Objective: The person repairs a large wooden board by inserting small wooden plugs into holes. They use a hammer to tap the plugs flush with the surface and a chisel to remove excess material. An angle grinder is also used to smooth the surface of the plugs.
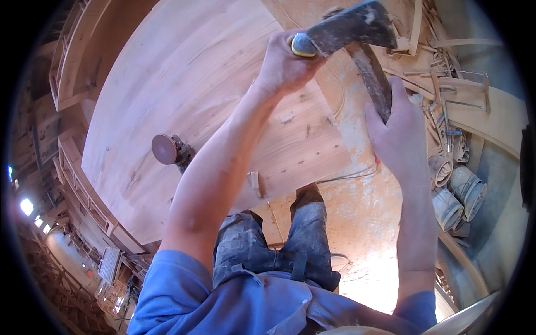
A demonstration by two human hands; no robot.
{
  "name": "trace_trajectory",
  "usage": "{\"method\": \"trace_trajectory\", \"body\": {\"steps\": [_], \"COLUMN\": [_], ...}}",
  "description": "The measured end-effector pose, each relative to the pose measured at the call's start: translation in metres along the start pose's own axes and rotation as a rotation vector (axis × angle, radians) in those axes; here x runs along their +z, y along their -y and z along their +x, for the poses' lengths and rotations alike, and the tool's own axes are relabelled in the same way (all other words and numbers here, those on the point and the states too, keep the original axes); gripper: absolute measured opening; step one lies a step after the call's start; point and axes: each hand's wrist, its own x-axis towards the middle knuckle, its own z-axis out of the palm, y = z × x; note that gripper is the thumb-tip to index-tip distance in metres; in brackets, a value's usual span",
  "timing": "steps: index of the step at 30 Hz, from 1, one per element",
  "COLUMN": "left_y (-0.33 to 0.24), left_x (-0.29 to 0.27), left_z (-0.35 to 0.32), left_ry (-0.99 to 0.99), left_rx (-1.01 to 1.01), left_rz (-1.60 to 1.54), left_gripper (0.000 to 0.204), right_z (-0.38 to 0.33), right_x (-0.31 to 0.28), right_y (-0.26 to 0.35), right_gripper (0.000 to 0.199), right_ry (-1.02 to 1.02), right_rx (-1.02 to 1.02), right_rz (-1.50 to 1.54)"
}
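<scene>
My left hand [287,67] is closed around a tool with a blue handle end [304,44] rimmed in yellow; the rest of that tool is hidden by my fist. In my right hand [399,128] is a hatchet [357,28], gripped by its worn wooden handle. Its dark metal head is right beside the blue handle end, and whether they touch I cannot tell. Both hands are raised over the far right side of a large pale wooden panel [195,72]. On the panel, left of my left forearm, sits a disc sander [167,149] with a round brown disc.
A small block [254,183] lies near the panel's near edge. Dusty buckets [468,190] stand at the right, below wood offcuts [438,106]. A cord [340,89] runs over the dusty floor [357,218]. Wooden frames [84,184] line the left side.
</scene>
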Motion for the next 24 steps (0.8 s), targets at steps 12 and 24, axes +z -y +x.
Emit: {"method": "trace_trajectory", "body": {"steps": [12, 24], "left_y": [0.012, 0.013], "left_x": [-0.036, -0.016], "left_z": [0.026, 0.031], "left_ry": [-0.257, -0.244], "left_rx": [-0.125, -0.197], "left_rz": [-0.214, -0.074], "left_gripper": [0.019, 0.020], "right_z": [-0.087, -0.076], "right_x": [0.040, 0.047], "right_y": [-0.028, -0.031], "right_gripper": [0.019, 0.022], "right_ry": [0.044, 0.041], "right_rx": [0.607, 0.623], "right_rz": [0.645, 0.673]}}
